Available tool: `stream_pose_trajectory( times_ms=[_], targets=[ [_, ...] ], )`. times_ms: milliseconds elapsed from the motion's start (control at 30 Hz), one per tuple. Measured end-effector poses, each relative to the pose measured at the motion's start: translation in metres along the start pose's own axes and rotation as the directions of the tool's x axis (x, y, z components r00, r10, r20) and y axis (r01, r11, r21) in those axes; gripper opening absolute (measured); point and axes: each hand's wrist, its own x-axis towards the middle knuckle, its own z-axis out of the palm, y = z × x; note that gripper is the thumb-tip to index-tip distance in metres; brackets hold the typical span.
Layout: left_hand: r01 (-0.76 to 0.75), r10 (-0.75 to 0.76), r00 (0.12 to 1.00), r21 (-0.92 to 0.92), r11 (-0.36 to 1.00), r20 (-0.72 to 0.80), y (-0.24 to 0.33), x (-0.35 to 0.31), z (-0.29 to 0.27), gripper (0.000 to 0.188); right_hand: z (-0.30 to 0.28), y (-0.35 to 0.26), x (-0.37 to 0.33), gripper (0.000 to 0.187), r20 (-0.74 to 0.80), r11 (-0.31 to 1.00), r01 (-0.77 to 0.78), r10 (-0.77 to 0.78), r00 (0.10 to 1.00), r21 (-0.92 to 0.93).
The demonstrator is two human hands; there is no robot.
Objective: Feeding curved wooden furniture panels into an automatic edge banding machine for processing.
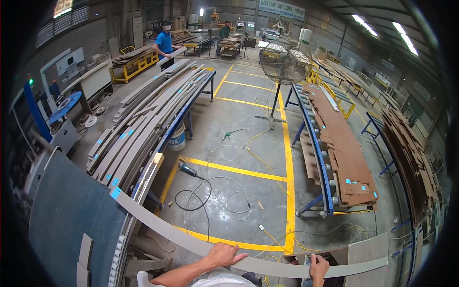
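Our left hand (pixel 222 254) and right hand (pixel 319 268) clasp one long strip (pixel 277 268); floor (pixel 244 148) stretches far between two blue-edged tables (pixel 327 192).

Strip (pixel 272 267) nearest; boards (pixel 146 125) left

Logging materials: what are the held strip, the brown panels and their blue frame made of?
Held strip: probably wood or board, matt grey-beige; flat, plain face.
Brown panels: likely wood-based, matt; flat, thin sheets, core unclear.
Blue frame: probably painted metal; even colour, slim legs.

The left hand (pixel 222 255) grips palm down, the right hand (pixel 319 269) curled.
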Motion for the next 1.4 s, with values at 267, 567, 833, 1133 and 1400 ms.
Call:
stream_pose_trajectory(
  times_ms=[267,567,833,1133,1400],
  targets=[
    [0.004,-0.004,1.000,0.001,1.000,0.006,-0.009,-0.002,-0.004,0.060,0.005,-0.009,0.003,0.035,0.031,1.000,0.011,-0.012,0.999,0.025],
    [0.258,-0.247,0.953,-0.041,0.965,0.177,0.003,-0.011,-0.011,0.059,-0.089,-0.236,0.225,0.092,0.249,0.879,0.453,-0.410,0.877,-0.147],
    [0.198,-0.196,0.976,-0.005,0.980,0.095,0.012,0.025,-0.019,0.059,-0.118,-0.258,0.216,0.037,-0.143,0.796,0.520,-0.502,0.853,0.311],
    [0.115,-0.116,0.992,0.019,0.993,0.043,-0.002,-0.001,0.004,0.063,0.000,-0.072,0.038,0.053,0.306,0.982,0.147,-0.106,0.946,-0.115],
    [0.139,-0.139,0.983,0.016,0.990,0.122,0.011,0.003,-0.007,0.060,-0.006,-0.050,0.017,0.047,0.115,0.981,-0.128,0.145,0.983,-0.143]
  ],
)
